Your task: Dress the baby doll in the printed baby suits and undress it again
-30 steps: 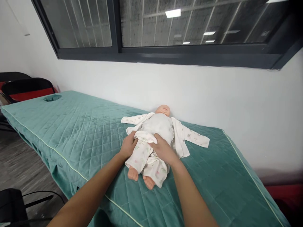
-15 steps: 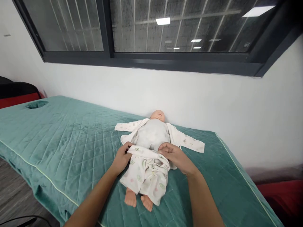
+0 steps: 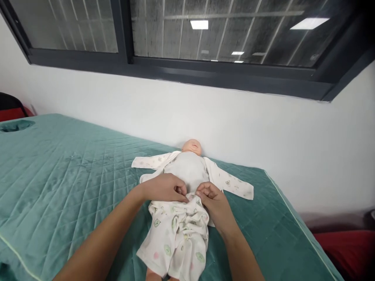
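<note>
A baby doll (image 3: 191,146) lies on its back, its head toward the wall and its feet toward me. On it are white printed pants (image 3: 175,238) and a matching jacket (image 3: 234,187), spread wide with the sleeves out and the pale torso (image 3: 187,168) bare between its sides. My left hand (image 3: 166,188) reaches across the belly and pinches the pants' waistband near its middle. Close beside it, my right hand (image 3: 213,203) grips the same waistband between thumb and fingers. The lower legs show only in part at the bottom edge.
A green quilted cover (image 3: 88,164) spreads over the bed, with a face hole (image 3: 17,125) at its far left. Behind stand a white wall (image 3: 117,101) and a dark-framed window (image 3: 175,72). Something red (image 3: 345,249) is at the lower right.
My left hand has moved right from the waistband's left side to its middle, close to my right hand. The folded waistband now looks turned up. The view has shifted slightly.
</note>
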{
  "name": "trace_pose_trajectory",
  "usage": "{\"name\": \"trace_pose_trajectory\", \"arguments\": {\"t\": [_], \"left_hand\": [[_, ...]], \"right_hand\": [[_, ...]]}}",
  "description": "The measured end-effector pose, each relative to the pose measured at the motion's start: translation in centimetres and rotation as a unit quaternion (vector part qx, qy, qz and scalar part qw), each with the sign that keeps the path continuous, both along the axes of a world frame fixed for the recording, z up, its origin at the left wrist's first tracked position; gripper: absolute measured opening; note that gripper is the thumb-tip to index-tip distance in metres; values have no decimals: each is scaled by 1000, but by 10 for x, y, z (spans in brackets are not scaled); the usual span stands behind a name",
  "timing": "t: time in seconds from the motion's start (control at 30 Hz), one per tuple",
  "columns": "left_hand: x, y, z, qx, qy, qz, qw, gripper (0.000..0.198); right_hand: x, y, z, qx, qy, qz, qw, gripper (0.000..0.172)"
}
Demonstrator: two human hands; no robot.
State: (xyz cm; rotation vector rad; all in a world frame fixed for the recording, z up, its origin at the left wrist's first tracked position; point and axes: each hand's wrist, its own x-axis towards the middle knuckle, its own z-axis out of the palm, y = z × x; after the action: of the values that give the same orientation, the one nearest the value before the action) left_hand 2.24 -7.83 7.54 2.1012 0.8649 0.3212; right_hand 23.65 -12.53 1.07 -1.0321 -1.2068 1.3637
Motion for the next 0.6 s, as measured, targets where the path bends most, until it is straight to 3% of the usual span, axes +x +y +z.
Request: {"name": "trace_pose_trajectory", "arguments": {"t": [0.07,0.13,0.23,0.33,0.5,0.6], "left_hand": [[3,9,-2,2,-6,-25,1000,24],[-1,17,-14,-43,-65,-24,997,26],[-15,24,-38,-136,-195,42,970,32],[-26,29,-56,-208,-306,116,922,36],[-37,37,-65,-260,-373,160,876,36],[-41,41,-70,-270,-386,179,864,37]], "right_hand": [[0,1,-1,-16,24,-2,1000,25],[-1,2,-2,-26,31,-3,999,28],[-2,3,-5,-25,29,-17,999,33],[0,3,-6,-40,61,-44,996,36],[9,1,2,-82,97,-63,990,34],[14,2,6,-94,112,-122,982,33]]}}
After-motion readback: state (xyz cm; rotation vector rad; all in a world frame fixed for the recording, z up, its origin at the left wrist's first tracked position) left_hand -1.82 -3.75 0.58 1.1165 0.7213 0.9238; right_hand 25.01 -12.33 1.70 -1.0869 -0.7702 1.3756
